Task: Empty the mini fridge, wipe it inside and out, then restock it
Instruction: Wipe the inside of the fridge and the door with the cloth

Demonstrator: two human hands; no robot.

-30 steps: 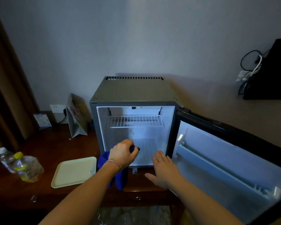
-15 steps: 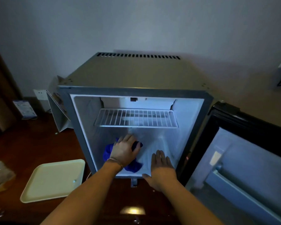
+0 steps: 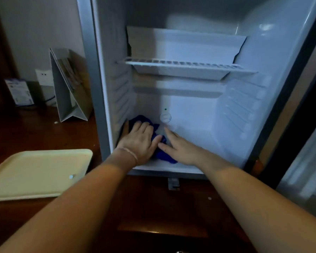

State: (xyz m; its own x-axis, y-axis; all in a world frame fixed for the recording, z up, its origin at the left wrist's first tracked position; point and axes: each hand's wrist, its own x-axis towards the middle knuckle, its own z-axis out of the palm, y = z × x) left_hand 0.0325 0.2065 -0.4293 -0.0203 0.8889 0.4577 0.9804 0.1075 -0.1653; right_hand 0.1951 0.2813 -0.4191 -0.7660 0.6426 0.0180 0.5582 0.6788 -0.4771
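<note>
At far left, a small printed card [image 3: 19, 92] stands against the wall; its text is too blurred to read. A wall socket [image 3: 43, 77] sits beside it, partly covered by a folded tent card [image 3: 69, 86] standing on the dark wooden desk [image 3: 35, 132]. A cream tray [image 3: 38, 172] lies flat on the desk, its left edge cut off by the frame.

The mini fridge [image 3: 91, 70] stands open, its top out of view. One wire shelf [image 3: 186, 67] spans the interior. On the fridge floor, at the left rear corner, lies a blue cloth [image 3: 162, 154]. The left hand [image 3: 139, 141] presses flat on the cloth, fingers extended and together, hiding most of it. The right hand [image 3: 179, 147] rests palm-down with fingers loosely spread, its thumb touching the cloth edge.

At far right, the door [image 3: 306, 161] interior is blurred and cropped.
</note>
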